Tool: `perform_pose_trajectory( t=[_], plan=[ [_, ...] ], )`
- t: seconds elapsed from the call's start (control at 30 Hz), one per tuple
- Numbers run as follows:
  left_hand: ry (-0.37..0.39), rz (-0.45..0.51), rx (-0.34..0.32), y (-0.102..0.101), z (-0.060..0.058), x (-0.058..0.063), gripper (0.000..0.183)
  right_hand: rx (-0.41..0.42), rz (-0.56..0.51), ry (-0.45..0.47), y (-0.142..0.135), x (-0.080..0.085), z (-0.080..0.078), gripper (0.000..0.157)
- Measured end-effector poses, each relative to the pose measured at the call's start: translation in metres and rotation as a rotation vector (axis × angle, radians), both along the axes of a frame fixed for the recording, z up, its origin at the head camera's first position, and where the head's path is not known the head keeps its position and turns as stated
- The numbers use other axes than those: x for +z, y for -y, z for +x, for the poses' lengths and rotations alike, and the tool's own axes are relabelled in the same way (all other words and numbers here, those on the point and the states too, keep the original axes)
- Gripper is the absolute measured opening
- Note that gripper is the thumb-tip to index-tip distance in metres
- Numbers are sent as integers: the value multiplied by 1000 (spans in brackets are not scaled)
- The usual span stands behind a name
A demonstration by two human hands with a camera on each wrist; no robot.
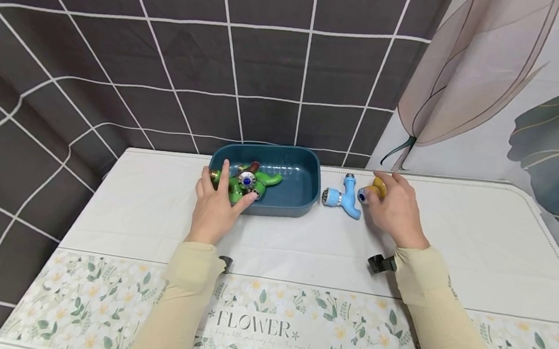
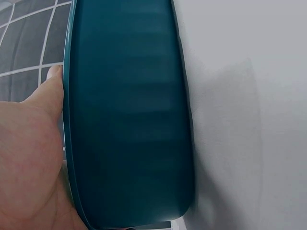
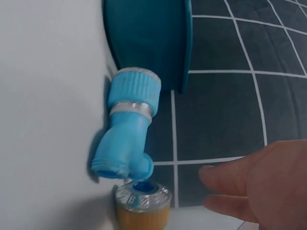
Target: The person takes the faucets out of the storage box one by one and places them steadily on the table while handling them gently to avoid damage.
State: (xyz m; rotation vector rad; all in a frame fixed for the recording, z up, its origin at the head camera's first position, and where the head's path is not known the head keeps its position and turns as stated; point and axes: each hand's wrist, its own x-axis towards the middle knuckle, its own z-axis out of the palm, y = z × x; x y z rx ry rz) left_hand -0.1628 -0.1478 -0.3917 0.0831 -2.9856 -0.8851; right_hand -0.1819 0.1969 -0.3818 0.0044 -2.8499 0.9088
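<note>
A green tap (image 1: 270,180) with a silver-and-blue knob lies in the left part of a dark teal bin (image 1: 299,198). More green tap parts and a dark red piece (image 1: 252,167) are beside it, partly covered. My left hand (image 1: 214,207) reaches over the bin's near left rim, fingers and thumb spread around the green taps. On the table to the bin's right lies a light blue tap (image 1: 349,199). A yellow tap (image 3: 143,215) with a silver-and-blue knob is beside it. My right hand (image 1: 396,209) is over the yellow tap, fingers extended and partly hiding it.
The bin stands at the back of the white table (image 1: 157,202), against a dark tiled-pattern cloth (image 1: 269,68). A floral strip with lettering (image 1: 256,325) runs along the table's front. A leaf-print cloth (image 1: 478,75) hangs at the back right.
</note>
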Motion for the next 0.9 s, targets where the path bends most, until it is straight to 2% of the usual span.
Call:
perform_pose_trajectory(
  t=[0.27, 0.63, 0.9],
  plan=[
    [-3, 3, 1, 0, 0, -1, 98, 1, -22, -96, 6, 4, 4, 44],
    [-7, 3, 2, 1, -1, -2, 97, 13, -26, -138, 14, 9, 8, 45],
    [-2, 11, 3, 1, 0, -2, 98, 55, -28, -164, 21, 11, 11, 44]
  ],
)
